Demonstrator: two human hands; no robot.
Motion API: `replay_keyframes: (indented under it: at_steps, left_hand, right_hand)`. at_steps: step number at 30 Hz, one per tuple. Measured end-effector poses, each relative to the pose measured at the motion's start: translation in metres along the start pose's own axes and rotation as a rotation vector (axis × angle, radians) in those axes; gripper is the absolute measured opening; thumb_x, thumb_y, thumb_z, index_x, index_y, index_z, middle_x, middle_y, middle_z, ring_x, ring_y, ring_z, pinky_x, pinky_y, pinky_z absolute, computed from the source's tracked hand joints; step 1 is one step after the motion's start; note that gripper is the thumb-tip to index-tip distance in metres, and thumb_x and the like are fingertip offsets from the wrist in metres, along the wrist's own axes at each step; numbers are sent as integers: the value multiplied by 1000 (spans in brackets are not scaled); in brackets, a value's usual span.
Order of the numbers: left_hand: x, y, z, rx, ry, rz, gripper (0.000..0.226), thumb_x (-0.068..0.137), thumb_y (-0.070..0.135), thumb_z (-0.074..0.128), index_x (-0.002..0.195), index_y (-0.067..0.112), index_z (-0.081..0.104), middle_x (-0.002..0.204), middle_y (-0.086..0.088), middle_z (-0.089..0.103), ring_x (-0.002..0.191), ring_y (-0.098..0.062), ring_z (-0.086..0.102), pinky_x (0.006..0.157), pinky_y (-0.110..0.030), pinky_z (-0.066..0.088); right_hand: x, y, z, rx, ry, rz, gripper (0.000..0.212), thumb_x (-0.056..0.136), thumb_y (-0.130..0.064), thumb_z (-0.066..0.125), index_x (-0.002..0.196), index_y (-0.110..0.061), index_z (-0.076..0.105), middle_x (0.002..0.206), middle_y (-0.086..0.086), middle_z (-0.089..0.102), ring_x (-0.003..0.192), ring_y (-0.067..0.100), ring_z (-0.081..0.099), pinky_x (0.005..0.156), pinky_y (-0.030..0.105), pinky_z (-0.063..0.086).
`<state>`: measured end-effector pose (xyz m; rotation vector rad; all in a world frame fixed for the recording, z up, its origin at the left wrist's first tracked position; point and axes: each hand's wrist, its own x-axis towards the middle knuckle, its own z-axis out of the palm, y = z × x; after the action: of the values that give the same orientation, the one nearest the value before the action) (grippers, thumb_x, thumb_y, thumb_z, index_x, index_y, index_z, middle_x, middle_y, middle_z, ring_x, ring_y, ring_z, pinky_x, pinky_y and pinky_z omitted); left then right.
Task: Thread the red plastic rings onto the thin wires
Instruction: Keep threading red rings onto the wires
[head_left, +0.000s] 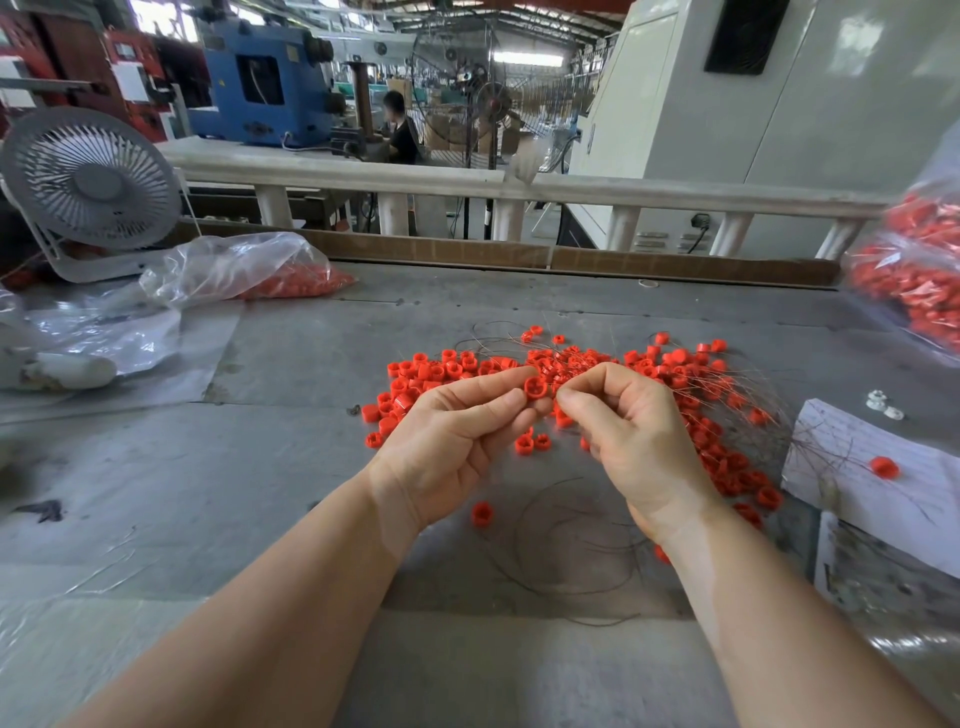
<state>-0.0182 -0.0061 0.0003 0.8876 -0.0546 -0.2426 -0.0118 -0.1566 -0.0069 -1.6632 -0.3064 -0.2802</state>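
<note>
Item: one red plastic ring (535, 387), held just above the table's middle. It was pinched between thumb and forefinger of the left hand (457, 436), its open face turned toward the camera.

Right hand (631, 428): at 3 o'clock of the held ring, nearly touching it. Thumb and forefinger pressed together in a pinch; the other fingers curled under. A thin wire was presumably between the fingertips, but it was too fine to make out there.

Loose red rings (675, 364): a scattered heap on the grey table (291, 467), spreading from 9 o'clock of the hands round through 12 to 4 o'clock. One stray ring (481, 513) lay at 6 o'clock, below the left wrist; another (884, 466) lay well apart at 3 o'clock on white paper (883, 499).

Thin wires (571, 545): a loose coil on the table at 6 o'clock, between the forearms; further strands ran through the heap at 12 to 3 o'clock.

Clear plastic bag (244, 267), part-filled with red rings: at 10 o'clock, lying flat. A second bag of rings (909, 270) at 2 o'clock, at the right edge, blurred.

White desk fan (91, 187): at 10 o'clock, beyond the first bag.

White railing (519, 182): along the table's far side at 12 o'clock. Beyond it, a seated person (400, 130) and a standing fan (488, 98).
</note>
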Motion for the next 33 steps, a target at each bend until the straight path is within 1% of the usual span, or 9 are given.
replay_keyframes:
  at_steps: [4,8,13,18,22,27,30,33]
  left_hand:
    - [0,0,0,-5,-3,12,22,65,-1,58,79,3,74,76,-14,71,71,-16,71,64,-17,56]
    - [-1,0,0,-13,-6,11,21,65,-1,58,79,3,74,77,-13,72,70,-16,71,62,-17,56]
    - [-1,1,0,-20,-16,4,22,65,-2,58,77,3,75,75,-12,72,70,-15,71,61,-16,56]
    - [-1,1,-1,-33,-37,8,23,66,-2,56,77,4,76,75,-10,72,69,-13,71,59,-15,55]
    - [-1,1,-2,-35,-60,5,24,67,-2,56,77,5,76,76,-10,72,70,-12,71,59,-14,54]
    - [0,0,-3,-43,-80,7,23,68,-2,56,79,4,76,81,-11,73,73,-13,71,61,-15,55]
    - [0,-1,-3,-46,-95,10,23,69,-2,56,78,4,76,83,-11,73,74,-14,71,62,-15,55]
    - [0,-1,-3,-52,-101,5,22,69,-2,56,75,6,76,79,-11,72,73,-14,71,61,-15,55]
  right_hand:
    - [1,1,0,31,-18,15,27,86,-7,61,64,-22,64,63,5,60,46,0,40,47,10,31]
    - [0,1,-1,37,-33,29,26,87,-8,61,65,-23,64,74,20,62,47,0,41,46,10,32]
    - [0,-1,-1,66,-48,58,23,87,-9,61,67,-20,64,73,15,62,48,0,42,47,9,34]
    - [-1,-3,0,145,-87,125,22,85,-8,61,67,-19,68,72,18,54,45,4,35,42,12,28]
    - [-2,-5,0,171,-104,173,21,83,-9,61,66,-18,69,75,18,50,47,6,32,38,13,24]
    - [-2,-7,-1,196,-110,206,20,82,-8,62,66,-16,69,67,12,46,46,6,30,37,12,21]
    - [-2,-8,0,206,-118,229,19,81,-7,62,66,-16,68,64,10,45,47,8,28,37,15,18]
    - [-2,-7,0,205,-122,246,21,82,-4,61,65,-14,65,60,9,45,45,9,32,36,17,24]
